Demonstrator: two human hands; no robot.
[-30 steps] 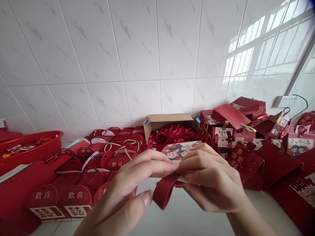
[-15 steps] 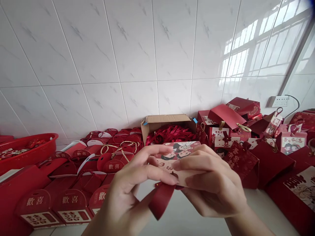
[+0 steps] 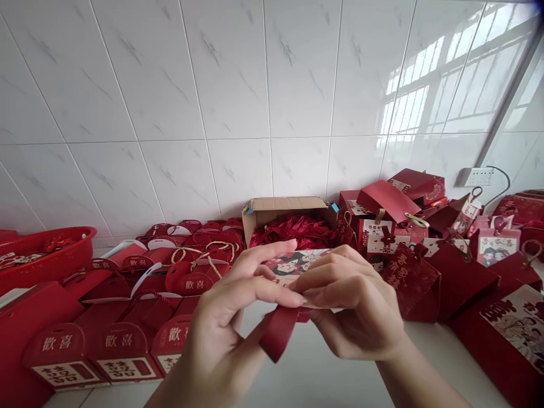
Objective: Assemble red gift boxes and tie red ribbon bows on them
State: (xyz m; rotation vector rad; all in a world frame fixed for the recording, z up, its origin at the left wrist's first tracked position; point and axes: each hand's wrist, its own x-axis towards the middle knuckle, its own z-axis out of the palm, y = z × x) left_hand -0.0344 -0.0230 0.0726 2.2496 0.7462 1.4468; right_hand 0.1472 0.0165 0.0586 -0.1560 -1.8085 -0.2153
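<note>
Between my hands is a gift box (image 3: pixel 293 263) printed with cartoon faces and dark lettering; much of it is hidden behind my fingers. A dark red strap (image 3: pixel 278 334) hangs in a curve from its near edge. My left hand (image 3: pixel 242 306) is closed, forefinger and thumb pinching the strap where it meets the box. My right hand (image 3: pixel 357 300) grips the box's right side, fingers on top and thumb underneath. The fingertips of both hands almost meet at the near edge.
An open cardboard box (image 3: pixel 289 204) full of red ribbons stands against the tiled wall. Red boxes (image 3: pixel 123 351) with gold characters fill the left, beside a red basin (image 3: pixel 80 249). More gift boxes (image 3: pixel 463 277) are heaped at right. A socket (image 3: pixel 476 177) is on the wall.
The gift box has tipped so that less of its printed face shows. My right hand has shifted slightly left and up, and the strap has risen a little.
</note>
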